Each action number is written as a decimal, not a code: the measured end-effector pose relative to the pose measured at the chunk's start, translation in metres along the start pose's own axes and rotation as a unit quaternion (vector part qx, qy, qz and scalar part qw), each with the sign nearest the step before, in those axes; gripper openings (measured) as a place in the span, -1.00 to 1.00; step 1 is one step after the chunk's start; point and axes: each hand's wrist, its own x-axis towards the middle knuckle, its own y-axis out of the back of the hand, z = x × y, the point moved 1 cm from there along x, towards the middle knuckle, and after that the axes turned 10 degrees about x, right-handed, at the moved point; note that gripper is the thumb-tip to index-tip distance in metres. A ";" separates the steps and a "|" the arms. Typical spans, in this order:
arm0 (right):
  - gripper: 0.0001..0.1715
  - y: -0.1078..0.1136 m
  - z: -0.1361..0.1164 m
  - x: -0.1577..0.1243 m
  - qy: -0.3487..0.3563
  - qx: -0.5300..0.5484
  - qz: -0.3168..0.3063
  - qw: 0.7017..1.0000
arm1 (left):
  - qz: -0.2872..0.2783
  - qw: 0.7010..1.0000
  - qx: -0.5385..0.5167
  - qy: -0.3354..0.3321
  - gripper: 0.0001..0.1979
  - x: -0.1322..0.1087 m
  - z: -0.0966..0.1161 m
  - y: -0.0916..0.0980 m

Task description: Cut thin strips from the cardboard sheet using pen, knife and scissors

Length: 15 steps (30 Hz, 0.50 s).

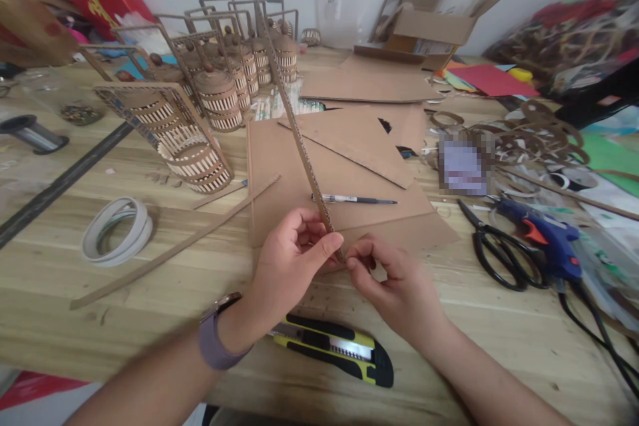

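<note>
A long, narrow cardboard strip point(294, 120) rises from my hands and leans away to the upper left, its corrugated edge showing. My left hand point(294, 256) is closed around its lower part, thumb on top. At the strip's near end, the thumb and index finger of my right hand point(394, 283) are pinched together; the exact contact there is partly hidden. Beyond my hands a pen point(357, 200) lies on flat cardboard sheets point(269, 166). Below my wrists lies a yellow and black utility knife point(332, 349).
Scissors point(499, 249) and a blue glue gun point(549, 239) lie at right, near curled cardboard strips point(539, 126). Tape rolls point(117, 233) and another cardboard strip point(170, 249) lie at left. Behind stand several lidded, slatted baskets point(218, 96) and an unlidded one point(194, 160).
</note>
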 end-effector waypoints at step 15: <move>-0.82 -0.001 -0.002 -0.002 0.105 -0.048 0.018 0.993 | -0.037 0.995 -0.086 0.042 -0.60 0.002 -0.004 -0.003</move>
